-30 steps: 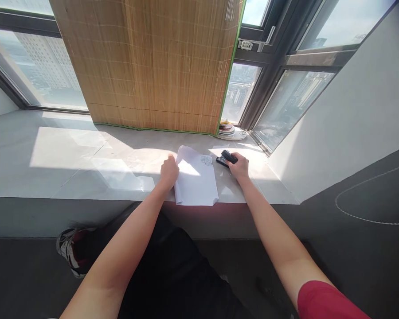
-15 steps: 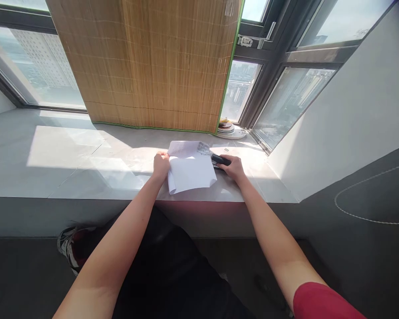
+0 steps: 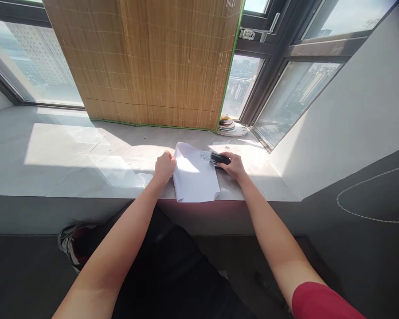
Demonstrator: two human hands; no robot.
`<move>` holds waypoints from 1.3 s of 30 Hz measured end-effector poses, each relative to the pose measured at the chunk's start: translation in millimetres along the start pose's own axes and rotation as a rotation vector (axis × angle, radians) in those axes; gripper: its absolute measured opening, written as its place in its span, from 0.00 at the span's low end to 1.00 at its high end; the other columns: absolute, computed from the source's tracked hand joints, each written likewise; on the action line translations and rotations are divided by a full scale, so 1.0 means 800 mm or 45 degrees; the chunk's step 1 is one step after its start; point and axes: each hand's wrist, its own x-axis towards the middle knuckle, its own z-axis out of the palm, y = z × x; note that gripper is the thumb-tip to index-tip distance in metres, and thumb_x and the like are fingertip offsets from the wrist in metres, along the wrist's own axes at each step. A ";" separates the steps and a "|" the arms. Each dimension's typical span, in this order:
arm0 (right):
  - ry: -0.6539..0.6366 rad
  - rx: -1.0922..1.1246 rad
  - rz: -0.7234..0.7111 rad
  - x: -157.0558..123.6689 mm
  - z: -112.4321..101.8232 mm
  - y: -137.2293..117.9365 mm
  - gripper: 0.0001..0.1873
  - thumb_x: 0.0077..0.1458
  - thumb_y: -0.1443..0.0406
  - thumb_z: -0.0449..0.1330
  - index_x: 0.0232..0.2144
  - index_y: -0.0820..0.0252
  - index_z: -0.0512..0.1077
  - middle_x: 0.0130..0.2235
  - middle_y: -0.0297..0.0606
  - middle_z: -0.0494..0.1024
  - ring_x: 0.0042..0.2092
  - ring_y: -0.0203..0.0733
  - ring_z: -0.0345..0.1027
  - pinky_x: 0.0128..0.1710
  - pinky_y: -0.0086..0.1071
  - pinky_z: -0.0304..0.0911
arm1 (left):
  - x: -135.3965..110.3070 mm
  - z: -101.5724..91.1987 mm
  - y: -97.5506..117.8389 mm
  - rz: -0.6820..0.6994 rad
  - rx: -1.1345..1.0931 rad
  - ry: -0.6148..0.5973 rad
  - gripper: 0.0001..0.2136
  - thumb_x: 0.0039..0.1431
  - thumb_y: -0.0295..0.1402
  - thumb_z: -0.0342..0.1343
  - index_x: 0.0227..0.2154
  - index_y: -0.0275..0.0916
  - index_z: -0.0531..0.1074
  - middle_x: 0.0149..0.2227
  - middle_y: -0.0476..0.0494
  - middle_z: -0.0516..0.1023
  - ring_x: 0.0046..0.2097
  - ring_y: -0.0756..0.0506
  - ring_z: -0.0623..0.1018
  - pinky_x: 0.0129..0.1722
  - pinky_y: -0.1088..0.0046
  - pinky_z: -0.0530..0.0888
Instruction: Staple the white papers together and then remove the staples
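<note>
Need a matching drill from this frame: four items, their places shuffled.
Things:
1. white paper
2. small black stapler
3. stack of round plates
4. woven bamboo blind with green edging

Places:
A. stands on the grey stone windowsill, against the glass
B. far right corner of the sill, by the window frame
C. under the right hand, at the paper's top right corner
D. lies at the sill's front edge, with its left edge held by the left hand

Pairs: 1-D, 2-C, 3-B, 4-A
</note>
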 end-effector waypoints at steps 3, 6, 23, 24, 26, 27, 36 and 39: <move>-0.003 -0.093 -0.054 -0.003 0.000 -0.009 0.22 0.53 0.64 0.68 0.52 0.53 0.83 0.48 0.42 0.86 0.50 0.54 0.78 0.58 0.52 0.71 | -0.012 0.010 0.019 0.291 0.310 0.095 0.15 0.67 0.32 0.58 0.55 0.37 0.71 0.60 0.24 0.73 0.63 0.27 0.72 0.57 0.52 0.72; -0.033 -0.143 -0.105 -0.005 0.000 -0.018 0.25 0.56 0.65 0.67 0.57 0.50 0.80 0.52 0.41 0.85 0.53 0.55 0.77 0.62 0.56 0.67 | -0.025 0.035 0.041 0.663 0.423 -0.140 0.19 0.73 0.35 0.53 0.62 0.38 0.71 0.70 0.25 0.67 0.70 0.30 0.67 0.65 0.51 0.69; -0.023 -0.257 -0.156 0.006 0.027 -0.020 0.23 0.68 0.65 0.56 0.61 0.46 0.80 0.53 0.41 0.83 0.55 0.56 0.74 0.59 0.52 0.63 | -0.063 0.065 0.066 0.971 0.539 -0.626 0.35 0.69 0.57 0.55 0.72 0.46 0.65 0.78 0.26 0.53 0.75 0.24 0.60 0.68 0.34 0.61; -0.021 -0.272 -0.157 0.006 0.028 -0.021 0.24 0.68 0.65 0.56 0.61 0.46 0.80 0.53 0.42 0.83 0.55 0.56 0.73 0.59 0.53 0.62 | -0.063 0.065 0.067 0.972 0.544 -0.629 0.35 0.69 0.58 0.54 0.71 0.45 0.65 0.78 0.25 0.53 0.75 0.24 0.60 0.68 0.34 0.61; -0.025 -0.314 -0.154 0.006 0.030 -0.022 0.24 0.69 0.65 0.55 0.61 0.46 0.80 0.53 0.43 0.83 0.55 0.57 0.72 0.58 0.53 0.61 | -0.064 0.066 0.067 0.966 0.543 -0.623 0.34 0.69 0.58 0.54 0.71 0.45 0.66 0.78 0.25 0.54 0.75 0.24 0.60 0.68 0.35 0.61; -0.031 -0.337 -0.152 0.005 0.031 -0.022 0.24 0.69 0.64 0.55 0.62 0.46 0.79 0.53 0.44 0.82 0.55 0.58 0.71 0.58 0.53 0.60 | -0.064 0.066 0.066 0.962 0.539 -0.616 0.34 0.69 0.58 0.54 0.71 0.45 0.66 0.78 0.25 0.54 0.75 0.24 0.60 0.68 0.35 0.61; -0.050 -0.376 -0.125 0.003 0.035 -0.029 0.23 0.69 0.65 0.54 0.59 0.46 0.81 0.52 0.44 0.81 0.55 0.57 0.69 0.56 0.52 0.56 | -0.066 0.066 0.069 0.948 0.551 -0.609 0.34 0.69 0.57 0.54 0.71 0.43 0.66 0.78 0.24 0.54 0.74 0.23 0.60 0.67 0.34 0.61; -0.071 -0.390 -0.127 0.002 0.034 -0.032 0.22 0.69 0.64 0.54 0.59 0.46 0.80 0.51 0.43 0.81 0.55 0.57 0.68 0.57 0.52 0.54 | -0.065 0.068 0.067 0.947 0.519 -0.594 0.34 0.69 0.57 0.55 0.71 0.43 0.66 0.77 0.24 0.55 0.74 0.22 0.61 0.67 0.33 0.60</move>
